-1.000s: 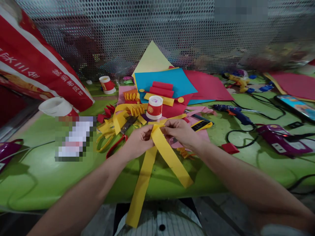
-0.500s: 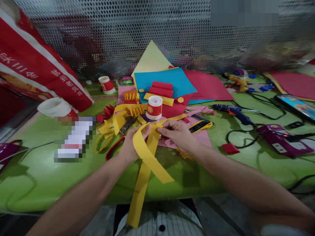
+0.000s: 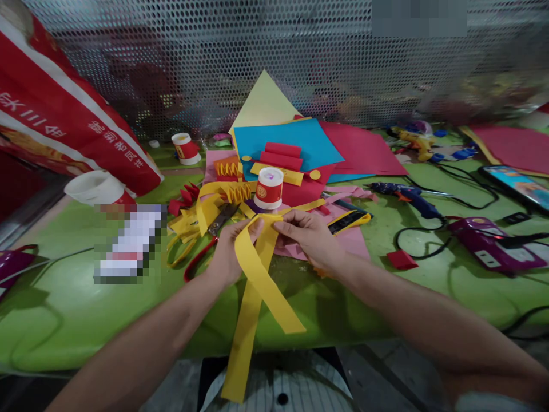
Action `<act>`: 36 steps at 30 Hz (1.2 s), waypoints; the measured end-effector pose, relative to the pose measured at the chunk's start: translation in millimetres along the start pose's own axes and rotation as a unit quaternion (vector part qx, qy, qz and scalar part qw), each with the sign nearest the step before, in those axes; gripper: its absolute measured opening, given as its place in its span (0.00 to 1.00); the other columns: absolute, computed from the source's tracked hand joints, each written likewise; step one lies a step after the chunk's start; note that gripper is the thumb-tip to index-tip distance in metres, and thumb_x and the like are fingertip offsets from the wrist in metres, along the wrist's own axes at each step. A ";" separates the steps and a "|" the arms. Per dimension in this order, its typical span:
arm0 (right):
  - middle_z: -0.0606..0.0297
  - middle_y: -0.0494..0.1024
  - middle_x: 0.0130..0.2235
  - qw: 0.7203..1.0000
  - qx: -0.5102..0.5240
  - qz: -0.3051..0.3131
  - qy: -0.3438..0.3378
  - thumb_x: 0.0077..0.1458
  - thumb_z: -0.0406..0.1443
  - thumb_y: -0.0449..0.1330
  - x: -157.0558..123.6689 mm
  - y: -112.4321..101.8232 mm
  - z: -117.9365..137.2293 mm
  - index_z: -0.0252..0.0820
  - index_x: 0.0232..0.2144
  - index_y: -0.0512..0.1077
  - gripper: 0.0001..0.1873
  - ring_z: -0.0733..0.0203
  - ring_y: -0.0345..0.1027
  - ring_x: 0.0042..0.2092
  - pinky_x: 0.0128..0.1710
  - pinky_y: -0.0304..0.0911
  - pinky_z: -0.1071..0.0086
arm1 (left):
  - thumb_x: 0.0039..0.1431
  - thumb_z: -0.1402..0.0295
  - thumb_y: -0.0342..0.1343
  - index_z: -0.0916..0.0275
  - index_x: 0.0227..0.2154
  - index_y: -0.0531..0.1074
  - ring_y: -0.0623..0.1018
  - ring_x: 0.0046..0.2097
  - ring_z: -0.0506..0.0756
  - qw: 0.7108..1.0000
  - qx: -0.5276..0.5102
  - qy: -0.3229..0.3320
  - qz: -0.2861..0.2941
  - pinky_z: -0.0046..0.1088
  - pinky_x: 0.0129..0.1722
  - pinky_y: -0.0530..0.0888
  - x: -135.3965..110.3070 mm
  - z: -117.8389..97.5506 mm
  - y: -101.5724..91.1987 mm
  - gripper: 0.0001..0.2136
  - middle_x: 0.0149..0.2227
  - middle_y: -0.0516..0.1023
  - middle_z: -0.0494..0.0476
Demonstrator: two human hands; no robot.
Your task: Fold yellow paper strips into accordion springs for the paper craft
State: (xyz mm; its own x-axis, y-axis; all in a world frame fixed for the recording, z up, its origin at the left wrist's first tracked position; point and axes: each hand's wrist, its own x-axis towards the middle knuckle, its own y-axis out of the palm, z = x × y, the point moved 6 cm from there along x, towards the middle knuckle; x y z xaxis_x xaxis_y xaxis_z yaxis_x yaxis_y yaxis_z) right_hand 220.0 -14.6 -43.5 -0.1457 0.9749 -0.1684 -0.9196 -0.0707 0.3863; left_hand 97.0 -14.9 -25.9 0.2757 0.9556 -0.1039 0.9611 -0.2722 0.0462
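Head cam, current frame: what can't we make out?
Head view:
Yellow paper: one folded strip or two; left hand and right hand cover the pinched end.
Pixelated item, left: its details; pixel blocks mask them.
Red bag: rest cut off by left edge.
Phone, right: corner cut off by right edge.

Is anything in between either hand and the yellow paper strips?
Nothing visible is. The left hand and right hand both pinch the yellow paper strips near their upper ends. The red-and-white cup stands just beyond the fingertips, not between them and the paper.
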 end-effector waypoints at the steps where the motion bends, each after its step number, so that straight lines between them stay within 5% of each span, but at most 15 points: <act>1: 0.73 0.72 0.19 1.000 -0.003 -0.001 -0.001 0.32 0.44 0.70 -0.1 -0.6 -0.1 0.39 0.21 0.67 0.20 0.71 0.66 0.21 0.22 0.66 0.74 | 0.52 0.59 0.57 0.64 0.30 0.76 0.70 0.23 0.49 1.000 -0.016 0.001 0.005 0.26 0.24 0.67 0.1 -0.4 0.8 0.13 0.22 0.73 0.51; 16: 0.71 0.68 0.18 0.990 -0.131 -0.019 -0.052 0.37 0.55 0.63 -2.7 -1.4 7.5 0.39 0.21 0.67 0.25 0.70 0.61 0.18 0.19 0.61 0.73 | 0.46 0.63 0.63 0.65 0.26 0.77 0.70 0.24 0.49 0.997 -0.079 0.016 -0.016 0.25 0.24 0.68 2.4 2.4 -1.3 0.10 0.23 0.73 0.52; 21: 0.70 0.68 0.20 0.971 -0.214 -0.021 -0.105 0.50 0.50 0.56 -2.2 -4.0 7.6 0.40 0.25 0.65 0.19 0.69 0.62 0.19 0.19 0.61 0.73 | 0.42 0.64 0.65 0.65 0.29 0.77 0.75 0.28 0.52 0.993 -0.111 0.006 -0.026 0.28 0.31 0.73 3.9 5.8 -1.2 0.12 0.26 0.77 0.55; 24: 0.64 0.73 0.30 0.909 -0.317 -0.041 -0.269 0.56 0.39 0.52 -10.1 -3.8 23.8 0.40 0.36 0.67 0.09 0.68 0.66 0.24 0.24 0.65 0.72 | 0.43 0.64 0.65 0.65 0.30 0.77 0.75 0.27 0.51 0.991 -0.132 0.003 -0.038 0.27 0.29 0.73 5.5 7.6 -5.4 0.11 0.26 0.77 0.53; 27: 0.60 0.74 0.40 0.735 -0.482 -0.043 -0.475 0.55 0.30 0.51 -30.1 9.2 40.3 0.44 0.40 0.68 0.11 0.64 0.69 0.36 0.33 0.67 0.69 | 0.45 0.65 0.64 0.64 0.28 0.75 0.75 0.26 0.50 0.985 -0.163 0.001 -0.056 0.25 0.27 0.73 7.6 9.2 -10.5 0.09 0.26 0.77 0.52; 29: 0.60 0.74 0.39 0.613 -0.566 -0.029 -0.551 0.55 0.29 0.52 -39.8 19.4 41.2 0.45 0.36 0.71 0.10 0.60 0.68 0.39 0.35 0.66 0.67 | 0.46 0.65 0.64 0.64 0.28 0.75 0.76 0.28 0.50 0.983 -0.181 -0.007 -0.037 0.25 0.28 0.73 9.3 10.4 -8.9 0.09 0.28 0.78 0.52; 31: 0.60 0.75 0.35 0.546 -0.603 -0.014 -0.581 0.55 0.30 0.54 -43.3 25.2 39.2 0.44 0.34 0.72 0.08 0.59 0.68 0.37 0.33 0.65 0.67 | 0.47 0.65 0.63 0.65 0.30 0.75 0.76 0.28 0.51 0.982 -0.190 -0.007 -0.021 0.25 0.28 0.73 10.5 11.1 -6.6 0.09 0.29 0.78 0.53; 33: 0.60 0.75 0.32 0.546 -0.595 -0.007 -0.590 0.54 0.30 0.54 -43.3 26.1 38.8 0.42 0.32 0.73 0.07 0.60 0.68 0.35 0.32 0.65 0.67 | 0.45 0.65 0.64 0.65 0.30 0.75 0.76 0.28 0.51 0.981 -0.194 0.001 -0.029 0.25 0.28 0.73 10.8 11.0 -6.3 0.10 0.28 0.78 0.53; 36: 0.62 0.75 0.29 0.640 -0.525 -0.004 -0.561 0.54 0.30 0.54 -38.4 19.9 41.2 0.41 0.30 0.72 0.07 0.63 0.69 0.33 0.31 0.65 0.70 | 0.44 0.63 0.64 0.66 0.30 0.75 0.77 0.28 0.53 0.983 -0.178 0.004 -0.039 0.29 0.30 0.75 8.8 9.0 -4.5 0.12 0.28 0.79 0.54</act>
State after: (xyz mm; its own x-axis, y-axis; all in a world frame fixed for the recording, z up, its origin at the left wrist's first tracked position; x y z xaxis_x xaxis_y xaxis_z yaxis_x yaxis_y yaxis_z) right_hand 222.3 -44.8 8.1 -0.3285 0.4718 0.8182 -0.7422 0.4068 -0.5325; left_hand 95.3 -6.2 -36.0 0.2007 0.9732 -0.1125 0.9120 -0.1437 0.3841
